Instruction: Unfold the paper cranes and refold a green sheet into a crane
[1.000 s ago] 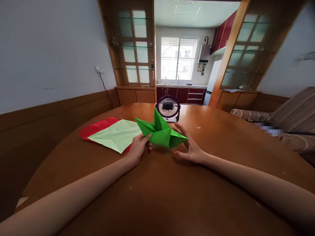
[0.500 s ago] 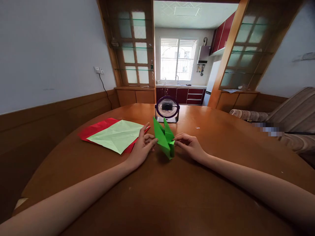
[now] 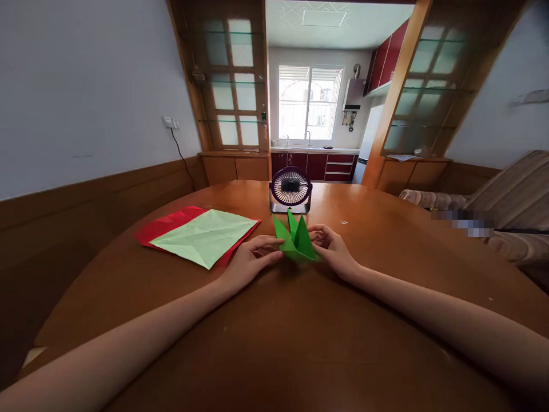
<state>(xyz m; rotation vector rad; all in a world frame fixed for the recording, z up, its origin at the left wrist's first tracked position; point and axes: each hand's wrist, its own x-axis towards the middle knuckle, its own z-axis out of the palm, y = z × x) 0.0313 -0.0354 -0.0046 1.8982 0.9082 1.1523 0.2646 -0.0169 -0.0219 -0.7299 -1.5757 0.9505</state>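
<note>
A folded green paper piece [image 3: 295, 243], with pointed flaps standing up, is held between my two hands just above the table. My left hand [image 3: 253, 258] pinches its left end between thumb and fingers. At its right side, my right hand [image 3: 334, 252] grips the paper; the fingertips are partly hidden behind a green flap. To the left of my left hand lie a creased light green sheet [image 3: 206, 234] and, beneath it, a red sheet [image 3: 165, 223].
A small dark purple fan [image 3: 290, 189] stands on the round wooden table [image 3: 274, 343], just beyond the paper. A striped sofa [image 3: 510, 200] is at the right. Behind the table are wooden shelves [image 3: 235, 163] and a kitchen window [image 3: 306, 103].
The green paper has been turned, so its points now face up and its flaps spread apart. My left fingers have moved slightly right and lower, with the forefinger no longer raised.
</note>
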